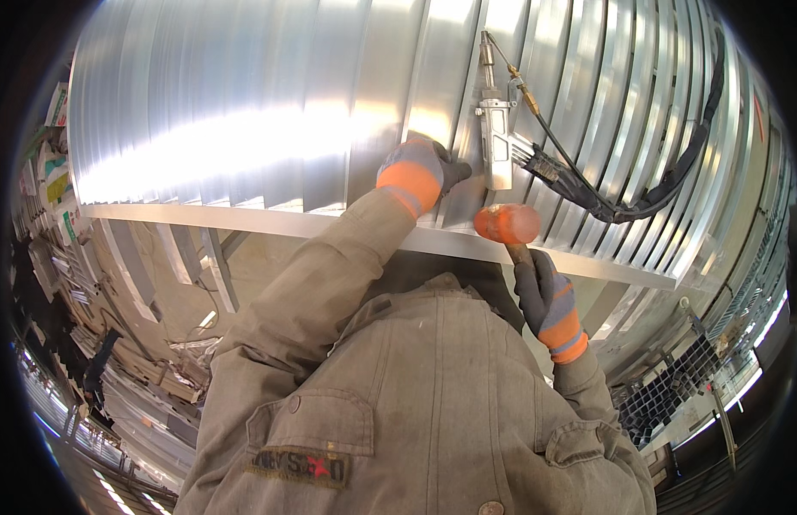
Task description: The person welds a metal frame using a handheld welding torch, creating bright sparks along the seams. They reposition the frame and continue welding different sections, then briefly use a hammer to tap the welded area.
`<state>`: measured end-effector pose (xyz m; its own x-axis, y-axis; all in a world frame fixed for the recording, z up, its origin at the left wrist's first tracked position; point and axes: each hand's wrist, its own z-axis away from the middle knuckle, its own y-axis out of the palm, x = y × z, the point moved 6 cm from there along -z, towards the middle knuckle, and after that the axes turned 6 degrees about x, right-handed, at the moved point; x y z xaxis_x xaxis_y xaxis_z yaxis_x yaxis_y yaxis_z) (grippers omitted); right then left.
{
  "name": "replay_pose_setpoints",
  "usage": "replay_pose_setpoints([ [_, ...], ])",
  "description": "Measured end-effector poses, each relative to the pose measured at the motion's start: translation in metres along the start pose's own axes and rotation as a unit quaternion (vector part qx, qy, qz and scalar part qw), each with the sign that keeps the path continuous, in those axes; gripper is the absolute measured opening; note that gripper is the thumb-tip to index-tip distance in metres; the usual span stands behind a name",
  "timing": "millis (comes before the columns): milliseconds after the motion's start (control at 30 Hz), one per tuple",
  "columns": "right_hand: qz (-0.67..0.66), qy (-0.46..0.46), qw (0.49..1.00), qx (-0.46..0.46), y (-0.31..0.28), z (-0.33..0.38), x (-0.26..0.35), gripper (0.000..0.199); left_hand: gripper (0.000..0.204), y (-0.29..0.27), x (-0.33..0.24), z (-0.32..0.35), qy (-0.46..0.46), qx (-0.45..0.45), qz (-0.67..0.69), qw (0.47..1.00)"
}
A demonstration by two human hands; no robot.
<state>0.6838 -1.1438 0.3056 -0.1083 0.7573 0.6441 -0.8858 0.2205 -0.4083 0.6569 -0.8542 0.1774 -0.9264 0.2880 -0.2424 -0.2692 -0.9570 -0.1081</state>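
Note:
My left hand (pixel 422 172), in a grey and orange glove, presses flat on a ribbed sheet-metal panel (pixel 244 112) next to a silver welding torch (pixel 496 137) that lies on the ribs. My right hand (pixel 546 300), gloved the same way, grips the handle of an orange-headed mallet (pixel 507 223). The mallet head hovers just above the panel's near edge, below the torch. A black hose (pixel 639 202) runs from the torch to the right across the panel.
The panel's front lip (pixel 244 221) runs left to right before my chest. Below it stand metal frame legs (pixel 214 266) and stacked metal strips (pixel 141 403) on the floor at left. A bundle of square tubes (pixel 673 386) lies at lower right.

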Motion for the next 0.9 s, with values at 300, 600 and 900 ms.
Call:
replay_pose_setpoints([
  [300, 0.028, -0.077, 0.996, -0.026, 0.005, -0.006, 0.007, 0.032, 0.040, 0.004, 0.001, -0.020, 0.017, -0.038, 0.033, 0.999],
  [600, 0.069, -0.075, 0.995, 0.001, 0.003, -0.007, 0.024, 0.028, 0.042, 0.006, 0.007, -0.023, 0.054, -0.044, 0.122, 0.990],
  [900, 0.052, 0.045, 0.996, 0.065, 0.018, -0.012, 0.001, 0.028, 0.043, -0.008, 0.007, -0.011, 0.041, -0.059, 0.088, 0.994],
])
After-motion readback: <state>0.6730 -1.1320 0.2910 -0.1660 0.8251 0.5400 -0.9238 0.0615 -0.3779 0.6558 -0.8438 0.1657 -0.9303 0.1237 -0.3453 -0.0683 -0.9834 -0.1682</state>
